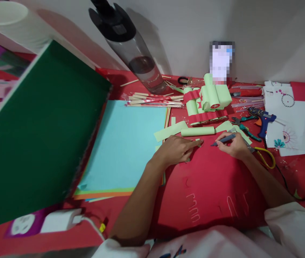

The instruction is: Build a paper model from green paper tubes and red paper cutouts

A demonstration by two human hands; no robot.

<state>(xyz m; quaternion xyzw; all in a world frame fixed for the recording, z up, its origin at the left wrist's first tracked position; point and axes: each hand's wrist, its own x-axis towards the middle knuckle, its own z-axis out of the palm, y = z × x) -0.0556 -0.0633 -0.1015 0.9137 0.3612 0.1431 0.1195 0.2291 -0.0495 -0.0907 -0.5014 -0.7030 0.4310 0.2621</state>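
1. In front of the person's body, a red sheet (211, 186) lies flat on the surface (295, 169), pale outlines upward, presumably placed for both hands to reach.
2. On its far part, the left hand (178, 148) grips nothing visible; its index finger is stretched onto a small green piece (198, 142), probably stopping it slipping.
3. The right hand (234, 146) pinches a grey pen (227, 138), slanted tip-down at the sheet, likely for fine control. Cannot tell whether the tip touches.
4. Just beside the right wrist: yellow-handled scissors (270, 158), probably kept close for cutting.
5. Beyond the hands: a pale-green roll (198, 131), apparently pushed back, leaving working room.
6. Behind that, a green-and-red paper model (207, 103), seemingly out of elbow range.
7. Farthest, a phone (220, 64) leans against the wall (276, 36), screen outward, probably for viewing.
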